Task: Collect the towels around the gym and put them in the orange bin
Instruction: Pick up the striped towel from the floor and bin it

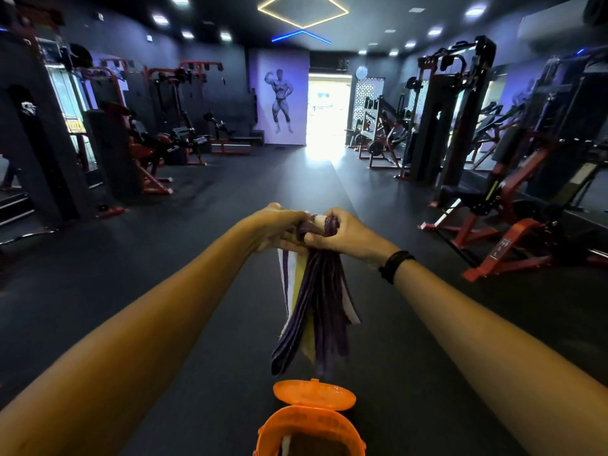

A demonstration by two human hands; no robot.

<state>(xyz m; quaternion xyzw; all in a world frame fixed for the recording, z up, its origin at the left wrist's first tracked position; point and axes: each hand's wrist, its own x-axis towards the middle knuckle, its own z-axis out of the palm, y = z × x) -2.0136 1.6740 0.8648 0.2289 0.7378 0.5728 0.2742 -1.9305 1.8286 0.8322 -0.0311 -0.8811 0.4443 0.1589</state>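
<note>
A soft bunch of striped cloth towels (312, 304), purple, white and yellow, is held up in the middle of the gym. It is gripped at its top by both hands, side by side. The left hand (279, 227) is curled round the top of the bunch, and the right hand (342, 233) is curled round it too, so each grip is closed tight on the cloth. A black band (394, 265) is worn on the right wrist. The towels hang down in long folds, just above the round orange plastic bin (311, 429). The bin's shiny oval lid (314, 394) is flipped open. Something pale is seen inside the bin. The bin is set on the dark matte floor (210, 324). Red and black metal gym machines (493, 205) are lined up along both sides. No writing can be read.
</note>
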